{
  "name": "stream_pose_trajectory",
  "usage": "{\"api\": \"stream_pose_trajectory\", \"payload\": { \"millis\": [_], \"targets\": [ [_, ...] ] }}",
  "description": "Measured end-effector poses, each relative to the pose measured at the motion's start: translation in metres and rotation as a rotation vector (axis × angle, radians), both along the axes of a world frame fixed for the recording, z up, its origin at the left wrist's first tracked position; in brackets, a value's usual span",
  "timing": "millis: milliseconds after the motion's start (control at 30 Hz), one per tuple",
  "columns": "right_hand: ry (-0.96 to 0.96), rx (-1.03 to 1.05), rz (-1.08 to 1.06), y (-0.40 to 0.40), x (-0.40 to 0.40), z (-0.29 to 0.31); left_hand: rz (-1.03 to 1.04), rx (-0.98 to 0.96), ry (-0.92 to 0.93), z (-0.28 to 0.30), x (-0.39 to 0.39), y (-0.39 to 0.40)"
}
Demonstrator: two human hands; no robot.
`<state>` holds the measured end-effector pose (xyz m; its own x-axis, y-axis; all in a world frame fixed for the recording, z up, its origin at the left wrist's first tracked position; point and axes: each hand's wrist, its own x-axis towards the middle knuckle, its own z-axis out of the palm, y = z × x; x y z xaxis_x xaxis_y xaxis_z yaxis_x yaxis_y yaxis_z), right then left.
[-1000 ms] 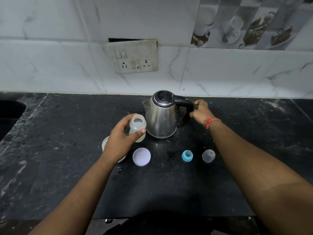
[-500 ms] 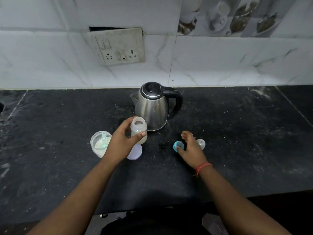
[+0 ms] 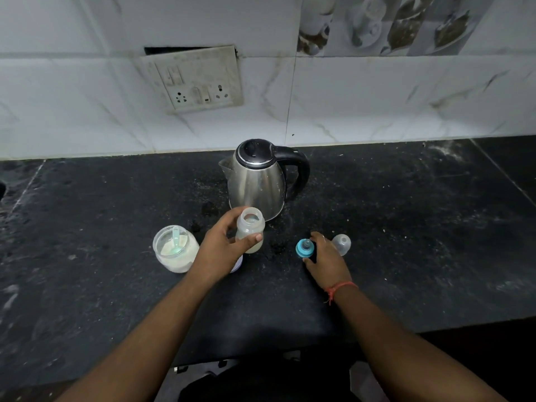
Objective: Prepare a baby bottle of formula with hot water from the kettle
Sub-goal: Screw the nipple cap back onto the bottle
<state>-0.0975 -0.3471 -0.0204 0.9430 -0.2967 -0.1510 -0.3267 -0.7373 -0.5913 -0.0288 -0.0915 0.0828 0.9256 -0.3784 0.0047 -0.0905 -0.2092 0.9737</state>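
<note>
Baby bottle (image 3: 250, 232): open-topped, upright, milky liquid inside, just in front of the steel kettle (image 3: 258, 181) on the black table (image 3: 406, 227); left hand (image 3: 223, 248) fingers wrapped round it. Blue teat ring (image 3: 304, 248): on the table, right hand (image 3: 326, 258) fingers curled about it. Clear cap (image 3: 342, 243): just beside that hand. Formula jar (image 3: 175, 252): open, scoop inside, left of the bottle.

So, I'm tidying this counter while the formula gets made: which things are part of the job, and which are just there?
Part of the job:
baby bottle, held by the left hand
kettle
formula jar with scoop
blue teat ring, at the right hand
clear bottle cap

Just there:
wall socket panel
jar lid, mostly hidden under the left hand
</note>
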Motion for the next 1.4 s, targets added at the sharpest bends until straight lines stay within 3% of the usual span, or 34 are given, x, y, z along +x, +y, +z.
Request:
{"api": "stream_pose_trajectory", "payload": {
  "millis": [367,533,700,800,1000,1400],
  "targets": [
    [-0.063,0.003,0.009,0.001,0.006,0.005,0.014,0.002,0.003,0.001,-0.003,-0.004],
    [-0.253,0.257,-0.042,0.019,0.019,0.05,0.036,0.0,-0.004,0.0,-0.002,-0.003],
    [-0.347,0.585,0.104,0.041,0.034,0.124,0.052,-0.015,0.005,0.001,-0.001,-0.004],
    [-0.342,0.545,0.255,0.055,0.039,0.155,0.039,-0.004,-0.004,0.006,0.0,-0.006],
    [-0.267,0.23,0.404,0.068,0.048,0.182,0.02,-0.007,-0.031,0.015,0.001,-0.009],
    [-0.235,0.235,0.441,0.068,0.054,0.189,0.026,-0.044,-0.028,0.026,0.002,-0.007]
  ]
}}
